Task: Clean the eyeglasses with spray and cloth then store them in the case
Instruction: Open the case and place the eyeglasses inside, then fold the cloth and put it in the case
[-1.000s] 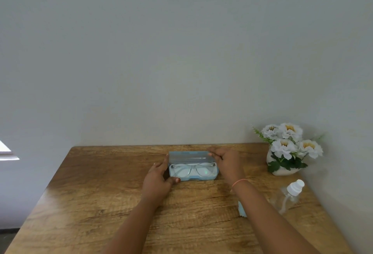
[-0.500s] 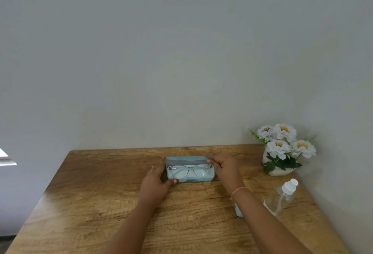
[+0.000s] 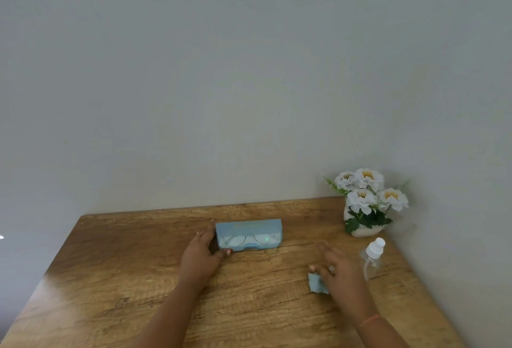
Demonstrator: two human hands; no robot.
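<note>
the left hand (image 3: 200, 257) cups the left end of the light blue eyeglass case (image 3: 248, 235), fingers up along its side and the thumb tucked against its front lower corner, so the grip is a loose clasp on the case rather than a pinch. the right hand (image 3: 338, 269) is blurred, palm down with the fingers spread, lying over a small light blue cleaning cloth (image 3: 317, 283); whether it presses or grips the cloth cannot be told. an orange band (image 3: 370, 320) circles that wrist.

the case sits on the wooden table (image 3: 116, 270) near its far edge, roughly centred, with its lid partly lowered over the clear-framed eyeglasses (image 3: 250, 239), whose lenses show through the front opening. the cloth lies nearer the person and to the right of the case, apart from it. a clear spray bottle (image 3: 373, 257) with a white nozzle stands just right of the right hand. behind it, in the table's far right corner against the grey wall, a white vase of white flowers (image 3: 365, 203) stands.
</note>
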